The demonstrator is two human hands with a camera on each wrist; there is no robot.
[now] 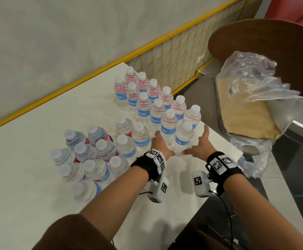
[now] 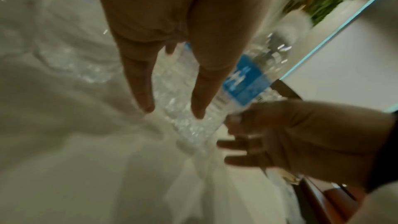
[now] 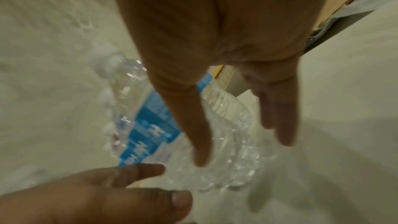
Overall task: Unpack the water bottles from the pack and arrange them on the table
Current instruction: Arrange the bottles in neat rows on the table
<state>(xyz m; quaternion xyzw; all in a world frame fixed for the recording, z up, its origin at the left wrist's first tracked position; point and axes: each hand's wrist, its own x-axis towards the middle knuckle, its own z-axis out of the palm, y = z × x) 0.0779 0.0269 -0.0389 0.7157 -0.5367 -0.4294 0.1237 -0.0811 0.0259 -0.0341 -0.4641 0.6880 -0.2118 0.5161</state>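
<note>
Small clear water bottles with white caps and blue labels stand on the white table [image 1: 30,186]. Two tidy diagonal rows [image 1: 157,105] run from the far side to the near right corner. A looser cluster [image 1: 93,154] stands to their left. My left hand [image 1: 160,141] and right hand [image 1: 200,143] flank the nearest bottles [image 1: 183,137] of the rows, fingers straight along their sides. In the left wrist view, straight fingers [image 2: 140,83] lie beside a blue-labelled bottle [image 2: 243,81]. Straight fingers [image 3: 193,125] in the right wrist view rest by the same sort of bottle [image 3: 150,130].
The emptied plastic wrap [image 1: 260,83] with its cardboard tray [image 1: 246,109] lies on a seat right of the table. A round wooden tabletop [image 1: 264,38] stands behind it. A yellow mesh barrier [image 1: 174,56] runs along the table's far side. The table's right edge is close to my right hand.
</note>
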